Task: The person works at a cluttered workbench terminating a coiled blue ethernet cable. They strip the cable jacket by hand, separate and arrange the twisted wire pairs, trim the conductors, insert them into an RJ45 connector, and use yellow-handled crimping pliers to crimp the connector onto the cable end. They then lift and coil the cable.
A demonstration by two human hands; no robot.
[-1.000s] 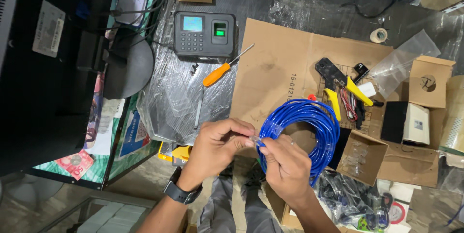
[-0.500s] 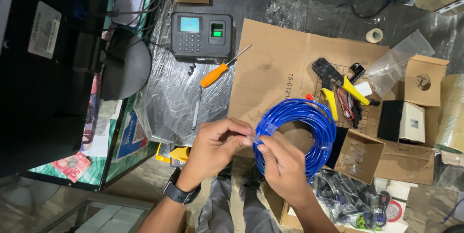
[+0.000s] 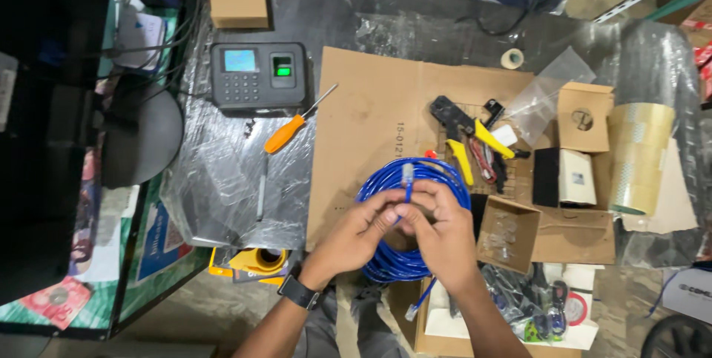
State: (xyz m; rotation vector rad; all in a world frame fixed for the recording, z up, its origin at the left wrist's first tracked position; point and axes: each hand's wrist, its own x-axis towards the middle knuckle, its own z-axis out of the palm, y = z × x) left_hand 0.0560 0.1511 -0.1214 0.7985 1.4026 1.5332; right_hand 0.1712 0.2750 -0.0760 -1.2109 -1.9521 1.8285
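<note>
Head view: orange screwdriver (image 3: 285, 133) and yellow-handled crimper (image 3: 461, 135) lie on cardboard (image 3: 363, 128) beyond the blue cable coil (image 3: 386, 261). Left hand (image 3: 354, 235) and right hand (image 3: 443, 235) pinch its upright end (clear plug (image 3: 407, 173) on top).

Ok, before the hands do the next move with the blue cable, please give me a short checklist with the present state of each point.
1. Left hand grips the cable end: ok.
2. Right hand also on it: ok.
3. Clear plug points up, visible: ok.
4. Wires seated inside plug: cannot tell, too small.
5. Blue cable coil stays bundled under the hands: ok.
6. Yellow-handled crimping tool lies apart on the cardboard sheet, unheld: ok.
</note>
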